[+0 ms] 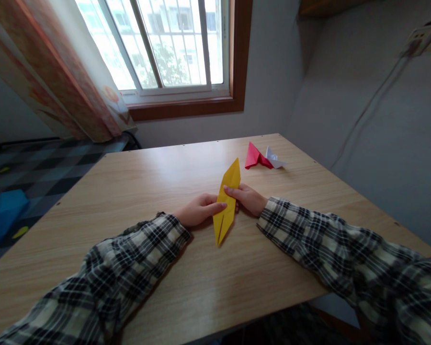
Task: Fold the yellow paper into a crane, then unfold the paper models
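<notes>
A sheet of yellow folded paper (229, 181) is held up over the middle of the table in both hands. It is long and pointed at its far end, with a slit running up from its near end. My left hand (198, 209) grips its left edge, thumb lying across the front and fingers behind. From the right, my right hand (249, 197) pinches it a little higher, its thumb also on the front face. The fingers behind the paper are mostly hidden.
On the wooden table (147, 191), red folded paper (253, 156) and white folded paper (274, 158) stand at the back right. A blue object (5, 213) lies on the checked cloth (57, 165) to the left. A cable (366, 108) hangs along the right wall.
</notes>
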The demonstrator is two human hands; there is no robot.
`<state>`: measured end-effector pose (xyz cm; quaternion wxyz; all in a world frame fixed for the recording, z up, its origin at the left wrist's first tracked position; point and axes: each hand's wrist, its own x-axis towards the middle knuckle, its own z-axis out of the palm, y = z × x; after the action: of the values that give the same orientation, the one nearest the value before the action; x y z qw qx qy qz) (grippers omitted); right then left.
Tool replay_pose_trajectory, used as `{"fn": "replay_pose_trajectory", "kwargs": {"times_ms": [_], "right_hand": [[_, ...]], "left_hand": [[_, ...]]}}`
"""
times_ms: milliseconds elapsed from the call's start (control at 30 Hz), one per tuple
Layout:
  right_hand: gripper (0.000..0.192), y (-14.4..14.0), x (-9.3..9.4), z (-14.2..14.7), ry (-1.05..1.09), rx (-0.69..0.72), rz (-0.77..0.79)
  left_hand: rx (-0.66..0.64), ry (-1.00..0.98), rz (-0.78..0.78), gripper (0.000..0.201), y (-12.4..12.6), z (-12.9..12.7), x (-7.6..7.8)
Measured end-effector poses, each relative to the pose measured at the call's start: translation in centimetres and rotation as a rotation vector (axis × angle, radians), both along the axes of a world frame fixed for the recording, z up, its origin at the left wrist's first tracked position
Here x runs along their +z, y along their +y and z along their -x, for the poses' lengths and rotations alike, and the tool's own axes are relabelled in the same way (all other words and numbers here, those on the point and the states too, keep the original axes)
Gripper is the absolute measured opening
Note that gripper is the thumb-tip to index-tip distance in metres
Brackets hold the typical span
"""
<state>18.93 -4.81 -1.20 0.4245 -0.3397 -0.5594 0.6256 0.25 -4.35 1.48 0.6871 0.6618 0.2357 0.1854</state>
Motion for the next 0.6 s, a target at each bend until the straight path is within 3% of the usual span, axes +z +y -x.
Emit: {"fn": "replay_pose_trajectory", "kwargs": {"times_ms": [167,333,600], "right_hand": [[0.066,0.1,-0.1,0.0,-0.075,-0.066,-0.019],[0.073,0.5,0.1,-0.2,0.090,-0.074,0.084],[0.046,0.5,1.1,-0.1,0.219,-0.040,0.104]], "left_hand": [[-0.007,-0.010,0.003,0.036,-0.2,-0.1,0.2],[0.049,0.017,-0.090,0.035,0.0,-0.1,0.1],[0.126,-0.021,-0.165,0.038,0.1,-0.3,0.2]]}}
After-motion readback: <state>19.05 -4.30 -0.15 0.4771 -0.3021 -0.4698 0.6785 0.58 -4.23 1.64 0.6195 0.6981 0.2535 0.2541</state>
